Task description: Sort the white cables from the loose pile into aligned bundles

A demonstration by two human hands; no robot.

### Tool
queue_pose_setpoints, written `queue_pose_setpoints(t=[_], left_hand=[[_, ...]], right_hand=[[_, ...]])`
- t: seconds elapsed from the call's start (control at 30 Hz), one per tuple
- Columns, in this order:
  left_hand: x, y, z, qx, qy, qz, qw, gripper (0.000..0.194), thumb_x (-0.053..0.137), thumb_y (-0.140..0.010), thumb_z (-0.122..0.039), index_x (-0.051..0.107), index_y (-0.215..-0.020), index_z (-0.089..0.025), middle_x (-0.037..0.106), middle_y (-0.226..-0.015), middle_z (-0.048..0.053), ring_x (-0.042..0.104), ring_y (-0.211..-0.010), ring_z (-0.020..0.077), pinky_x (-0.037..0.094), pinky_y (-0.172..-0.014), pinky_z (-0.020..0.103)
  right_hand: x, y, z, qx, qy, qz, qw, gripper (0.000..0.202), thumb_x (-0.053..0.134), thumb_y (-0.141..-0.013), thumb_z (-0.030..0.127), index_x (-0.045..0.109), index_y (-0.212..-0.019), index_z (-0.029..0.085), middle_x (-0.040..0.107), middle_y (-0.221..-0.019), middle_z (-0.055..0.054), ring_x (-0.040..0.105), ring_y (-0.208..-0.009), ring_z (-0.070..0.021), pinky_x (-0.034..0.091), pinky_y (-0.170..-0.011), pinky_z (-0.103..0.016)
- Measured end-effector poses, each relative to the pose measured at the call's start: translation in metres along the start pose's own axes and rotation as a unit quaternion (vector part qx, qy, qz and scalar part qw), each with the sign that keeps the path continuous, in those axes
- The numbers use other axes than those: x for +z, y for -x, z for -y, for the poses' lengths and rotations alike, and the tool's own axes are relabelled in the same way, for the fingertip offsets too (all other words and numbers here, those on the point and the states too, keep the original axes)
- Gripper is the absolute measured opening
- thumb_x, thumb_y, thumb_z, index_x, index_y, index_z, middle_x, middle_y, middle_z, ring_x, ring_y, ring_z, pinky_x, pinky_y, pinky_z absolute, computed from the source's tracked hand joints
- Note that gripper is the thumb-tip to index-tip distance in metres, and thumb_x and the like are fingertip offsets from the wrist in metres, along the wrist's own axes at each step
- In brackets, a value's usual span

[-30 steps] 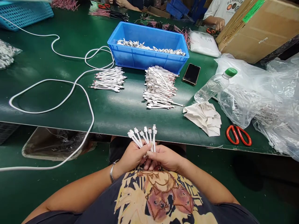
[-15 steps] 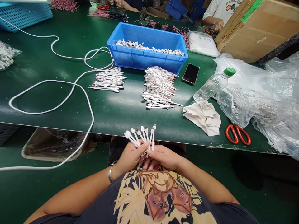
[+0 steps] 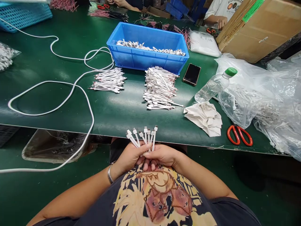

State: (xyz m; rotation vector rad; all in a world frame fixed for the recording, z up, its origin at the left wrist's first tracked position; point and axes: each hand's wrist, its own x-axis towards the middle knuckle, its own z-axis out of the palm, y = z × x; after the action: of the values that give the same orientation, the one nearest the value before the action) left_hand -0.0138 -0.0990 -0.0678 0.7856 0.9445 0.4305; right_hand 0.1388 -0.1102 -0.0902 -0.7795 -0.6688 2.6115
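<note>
Fanned out between my hands is a bunch of short white USB cables, their plug ends pointing away from me toward the table edge. My left hand is closed on the bunch, thumb on top. My right hand meets it from the other side, closed with its thumb over the lower part of the same cables. The cables' near ends are hidden by my fingers. On the table beyond lie a large stack of similar cables and a smaller stack.
A blue bin of white cables stands behind the stacks. To the right are a phone, a bottle, a cloth, red-handled scissors and plastic bags. A white cord loops at left. Co-workers' hands show at the back.
The held cables have shifted slightly within my hands, some plugs spreading differently. My right thumb has moved a little left across them. The things on the table stay in place.
</note>
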Motion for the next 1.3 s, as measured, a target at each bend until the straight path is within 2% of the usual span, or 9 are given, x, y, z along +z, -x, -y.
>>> queue_pose_setpoints(t=[0.2, 0.3, 0.4, 0.63, 0.83, 1.1, 1.3], left_hand=[[-0.006, -0.003, 0.007, -0.004, -0.005, 0.003, 1.0, 0.033, 0.057, -0.078, -0.045, 0.058, -0.073, -0.012, 0.042, -0.04, -0.006, 0.03, -0.031, 0.0035, 0.016, -0.032, 0.016], [-0.005, -0.002, 0.005, -0.001, -0.014, -0.003, 1.0, 0.034, 0.057, -0.078, -0.047, 0.059, -0.074, -0.012, 0.041, -0.039, -0.006, 0.031, -0.032, 0.0038, 0.016, -0.033, 0.016], [-0.005, 0.0, 0.001, 0.004, -0.031, 0.01, 0.999, 0.034, 0.057, -0.079, -0.046, 0.059, -0.078, -0.012, 0.046, -0.043, -0.005, 0.033, -0.034, 0.0036, 0.018, -0.034, 0.015], [-0.005, 0.005, -0.005, 0.021, -0.066, 0.068, 0.995, 0.037, 0.05, -0.084, -0.047, 0.059, -0.091, -0.011, 0.05, -0.044, -0.004, 0.04, -0.034, 0.0049, 0.023, -0.035, 0.015], [-0.004, 0.003, -0.002, 0.022, -0.031, 0.102, 0.994, 0.034, 0.046, -0.086, -0.046, 0.056, -0.084, -0.013, 0.047, -0.041, -0.005, 0.044, -0.034, 0.0065, 0.024, -0.036, 0.015], [-0.002, 0.005, -0.001, 0.024, -0.001, 0.125, 0.992, 0.032, 0.045, -0.088, -0.043, 0.055, -0.081, -0.013, 0.044, -0.038, -0.006, 0.049, -0.036, 0.0088, 0.035, -0.04, 0.017], [-0.002, 0.006, -0.002, 0.033, 0.0, 0.134, 0.99, 0.033, 0.046, -0.087, -0.043, 0.056, -0.081, -0.013, 0.043, -0.04, -0.006, 0.045, -0.033, 0.0069, 0.031, -0.036, 0.015]], right_hand=[[0.001, -0.001, -0.003, -0.012, -0.005, -0.004, 1.0, 0.043, 0.069, -0.07, 0.043, 0.065, -0.091, 0.006, 0.068, -0.075, -0.009, 0.06, -0.052, -0.0083, 0.041, -0.041, -0.014], [0.001, -0.001, -0.003, -0.02, -0.009, -0.012, 1.0, 0.041, 0.069, -0.071, 0.042, 0.065, -0.089, 0.006, 0.068, -0.077, -0.009, 0.06, -0.052, -0.0079, 0.041, -0.041, -0.013], [0.003, 0.001, -0.004, -0.023, -0.013, -0.017, 1.0, 0.04, 0.069, -0.072, 0.042, 0.066, -0.088, 0.005, 0.068, -0.071, -0.008, 0.059, -0.051, -0.0072, 0.041, -0.041, -0.013], [0.011, 0.008, -0.005, -0.053, -0.007, -0.05, 0.997, 0.039, 0.069, -0.072, 0.041, 0.066, -0.089, 0.006, 0.069, -0.084, -0.013, 0.063, -0.058, -0.0097, 0.041, -0.042, -0.013], [0.015, 0.013, -0.005, -0.066, 0.009, -0.065, 0.996, 0.041, 0.066, -0.074, 0.042, 0.066, -0.091, 0.005, 0.069, -0.092, -0.016, 0.065, -0.061, -0.0116, 0.043, -0.042, -0.013], [0.015, 0.014, -0.007, -0.069, 0.006, -0.069, 0.995, 0.04, 0.067, -0.074, 0.041, 0.066, -0.092, 0.005, 0.069, -0.089, -0.017, 0.066, -0.061, -0.0124, 0.043, -0.041, -0.013], [0.017, 0.017, -0.006, -0.071, 0.001, -0.067, 0.995, 0.044, 0.067, -0.074, 0.038, 0.062, -0.107, 0.009, 0.069, -0.09, -0.015, 0.066, -0.061, -0.0131, 0.044, -0.042, -0.014]])
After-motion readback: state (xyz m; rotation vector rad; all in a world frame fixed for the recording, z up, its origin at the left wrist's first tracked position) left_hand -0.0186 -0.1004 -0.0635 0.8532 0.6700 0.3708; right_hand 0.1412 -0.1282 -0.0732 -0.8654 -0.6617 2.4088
